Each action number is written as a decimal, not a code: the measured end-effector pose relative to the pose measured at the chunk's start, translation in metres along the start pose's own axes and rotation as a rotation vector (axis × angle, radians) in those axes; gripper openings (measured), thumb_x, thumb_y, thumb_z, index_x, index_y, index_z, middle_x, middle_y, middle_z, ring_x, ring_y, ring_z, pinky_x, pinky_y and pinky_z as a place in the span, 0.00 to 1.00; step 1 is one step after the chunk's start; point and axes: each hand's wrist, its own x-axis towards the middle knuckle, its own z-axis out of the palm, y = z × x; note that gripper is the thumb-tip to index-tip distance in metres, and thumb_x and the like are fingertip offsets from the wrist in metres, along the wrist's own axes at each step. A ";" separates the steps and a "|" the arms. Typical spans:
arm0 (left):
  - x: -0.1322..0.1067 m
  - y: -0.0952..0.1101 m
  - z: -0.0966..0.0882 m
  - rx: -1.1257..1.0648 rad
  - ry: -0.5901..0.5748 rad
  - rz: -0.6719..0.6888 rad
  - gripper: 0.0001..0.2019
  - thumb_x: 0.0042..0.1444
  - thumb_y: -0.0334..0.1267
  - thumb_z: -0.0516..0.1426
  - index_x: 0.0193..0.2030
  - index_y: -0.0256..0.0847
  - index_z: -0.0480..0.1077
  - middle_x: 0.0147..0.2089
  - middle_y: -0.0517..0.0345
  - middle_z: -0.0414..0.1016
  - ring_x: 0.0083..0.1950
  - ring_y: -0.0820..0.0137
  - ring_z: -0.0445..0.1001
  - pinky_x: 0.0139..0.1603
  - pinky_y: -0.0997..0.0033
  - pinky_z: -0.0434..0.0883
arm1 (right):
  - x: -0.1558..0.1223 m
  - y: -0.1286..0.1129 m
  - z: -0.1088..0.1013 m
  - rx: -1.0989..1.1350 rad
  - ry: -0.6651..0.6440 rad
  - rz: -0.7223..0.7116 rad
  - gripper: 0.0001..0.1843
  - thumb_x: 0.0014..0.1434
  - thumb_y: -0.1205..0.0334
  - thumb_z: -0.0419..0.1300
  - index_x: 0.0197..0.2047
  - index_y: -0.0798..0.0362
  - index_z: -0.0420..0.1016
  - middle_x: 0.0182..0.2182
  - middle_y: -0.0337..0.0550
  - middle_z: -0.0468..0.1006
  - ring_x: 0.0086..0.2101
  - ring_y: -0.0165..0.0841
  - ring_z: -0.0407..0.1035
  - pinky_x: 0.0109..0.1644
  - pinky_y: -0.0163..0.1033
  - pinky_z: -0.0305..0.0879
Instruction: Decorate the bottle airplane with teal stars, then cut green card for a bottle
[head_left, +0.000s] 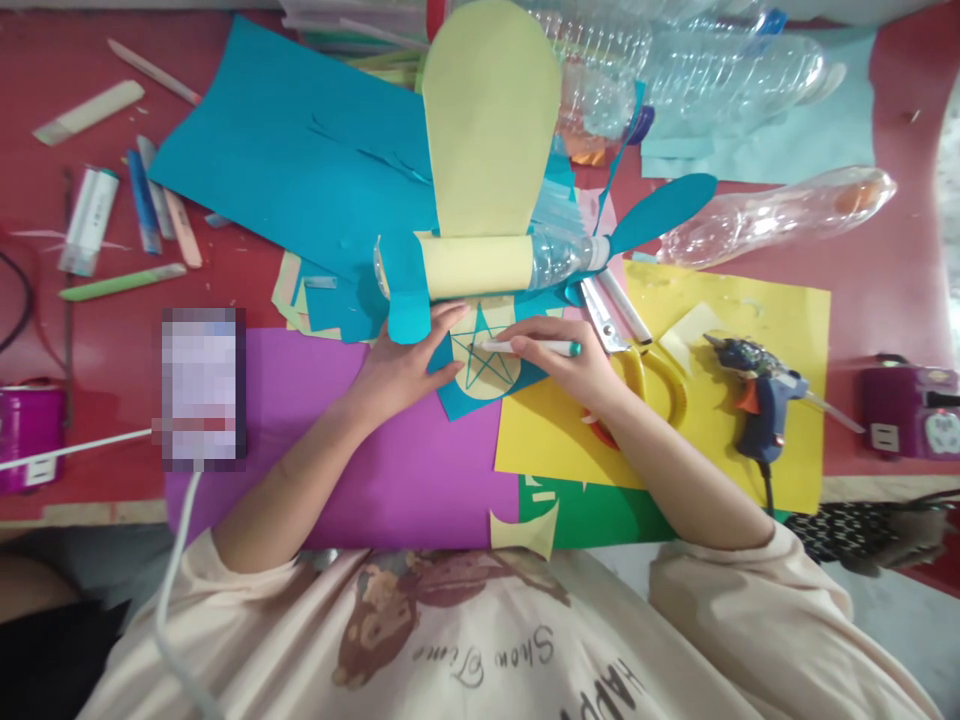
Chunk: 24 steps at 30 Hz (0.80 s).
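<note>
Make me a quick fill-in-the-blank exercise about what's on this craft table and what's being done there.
1. The five-pointed shape drawn on the rounded pale yellow paper piece is a ____.
2. The person's hand that holds the slim white marker with a teal end is the ____ one.
3. The dark blue glue gun with an orange trigger lies on a large paper sheet coloured ____.

Missing words: star; right; yellow.
</note>
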 end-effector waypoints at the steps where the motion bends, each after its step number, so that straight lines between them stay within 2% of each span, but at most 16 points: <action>1: 0.000 0.000 0.000 0.003 -0.006 -0.004 0.26 0.65 0.42 0.53 0.68 0.46 0.54 0.68 0.50 0.63 0.68 0.58 0.64 0.67 0.51 0.64 | 0.000 0.000 0.001 0.030 0.022 0.010 0.26 0.59 0.37 0.58 0.34 0.52 0.82 0.32 0.45 0.83 0.33 0.34 0.76 0.37 0.39 0.74; 4: 0.000 0.001 0.000 0.011 -0.007 0.000 0.25 0.65 0.42 0.53 0.68 0.44 0.54 0.68 0.49 0.63 0.69 0.57 0.63 0.66 0.51 0.66 | 0.000 0.002 0.001 0.099 0.065 0.023 0.27 0.62 0.37 0.55 0.37 0.51 0.83 0.31 0.43 0.82 0.31 0.33 0.76 0.37 0.39 0.75; 9: -0.001 0.000 0.000 0.010 0.040 0.036 0.25 0.66 0.41 0.53 0.68 0.45 0.54 0.68 0.49 0.64 0.67 0.58 0.66 0.65 0.54 0.67 | 0.002 0.004 0.000 0.035 0.012 0.005 0.19 0.57 0.44 0.64 0.39 0.51 0.82 0.36 0.44 0.83 0.36 0.35 0.77 0.41 0.40 0.74; 15: -0.004 0.001 0.000 -0.020 0.043 0.041 0.25 0.66 0.42 0.53 0.68 0.47 0.53 0.68 0.50 0.64 0.64 0.59 0.69 0.62 0.56 0.71 | 0.001 0.006 0.003 -0.004 0.006 0.013 0.15 0.57 0.49 0.64 0.36 0.53 0.78 0.29 0.42 0.79 0.29 0.31 0.72 0.31 0.35 0.66; 24: -0.001 0.003 -0.002 -0.025 0.013 0.015 0.25 0.66 0.41 0.52 0.68 0.46 0.53 0.68 0.51 0.63 0.66 0.59 0.66 0.62 0.56 0.70 | 0.001 0.001 0.003 -0.056 -0.046 -0.026 0.10 0.58 0.57 0.62 0.35 0.55 0.78 0.29 0.42 0.79 0.27 0.28 0.68 0.30 0.35 0.61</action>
